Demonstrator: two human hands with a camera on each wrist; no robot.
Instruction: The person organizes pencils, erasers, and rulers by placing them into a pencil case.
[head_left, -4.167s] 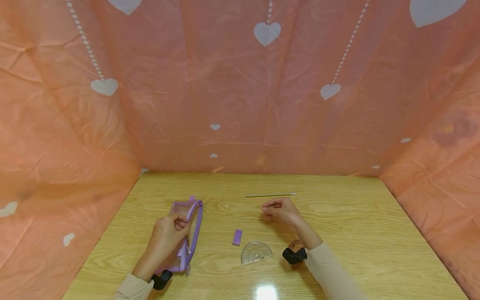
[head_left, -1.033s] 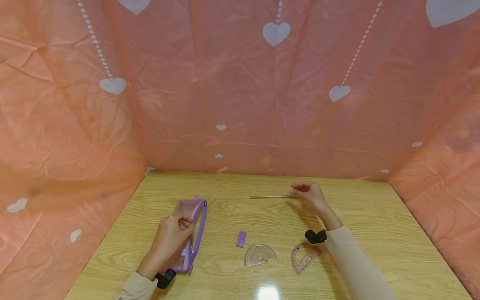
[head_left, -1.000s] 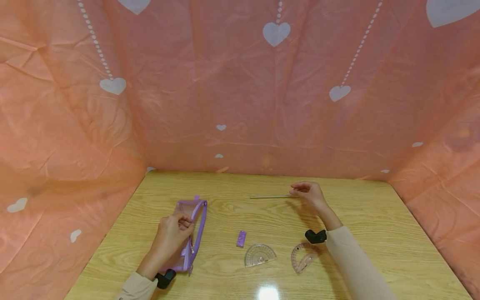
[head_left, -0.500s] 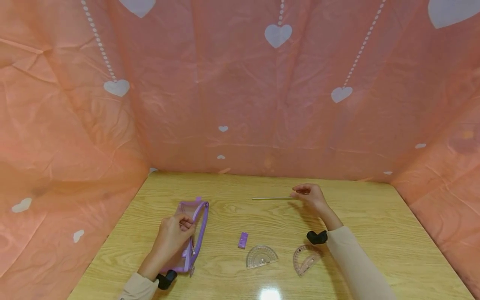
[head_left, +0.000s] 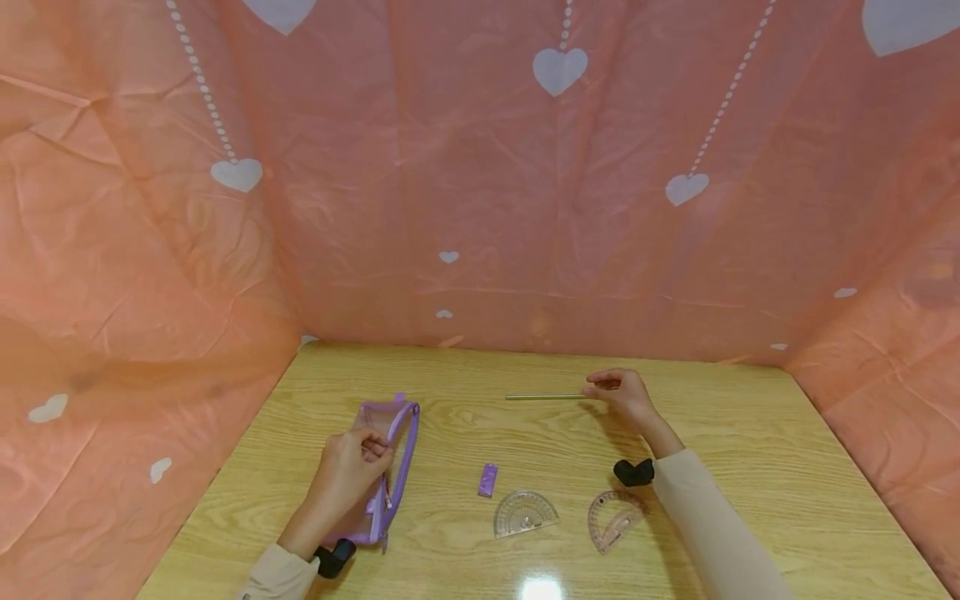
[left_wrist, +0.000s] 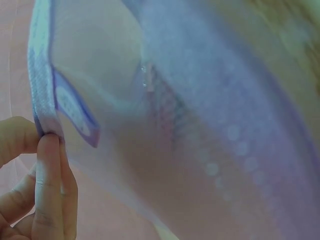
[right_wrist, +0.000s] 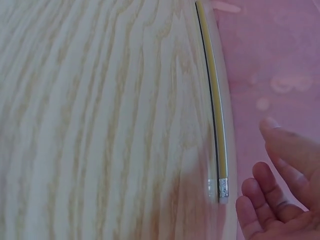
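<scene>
My left hand (head_left: pixel 348 468) pinches the zip edge of a purple see-through pencil case (head_left: pixel 402 475) at the left of the table. Its mouth gapes to the right. Close up in the left wrist view, thumb and fingers (left_wrist: pixel 48 175) hold the fabric edge (left_wrist: pixel 42 75), and the mesh inside is blurred. My right hand (head_left: pixel 626 398) hovers at the eraser end of a yellow-and-black striped pencil (head_left: pixel 543 397) near the back. In the right wrist view the pencil (right_wrist: pixel 214 100) lies on the tabletop, the loosely bent fingers (right_wrist: pixel 262 192) beside its white eraser and around nothing.
Between the hands lie a small purple block (head_left: pixel 487 481) and a clear semicircular protractor (head_left: pixel 525 514). A second protractor (head_left: pixel 611 521), pinkish and clear, is near my right wrist. Orange heart-patterned cloth (head_left: pixel 540 208) walls the back and sides of the wooden table (head_left: pixel 735 500).
Since the earliest frame my right hand has moved right and back to the pencil's eraser end, uncovering the pinkish protractor. In the last second both hands stay nearly still; the view shifts slightly.
</scene>
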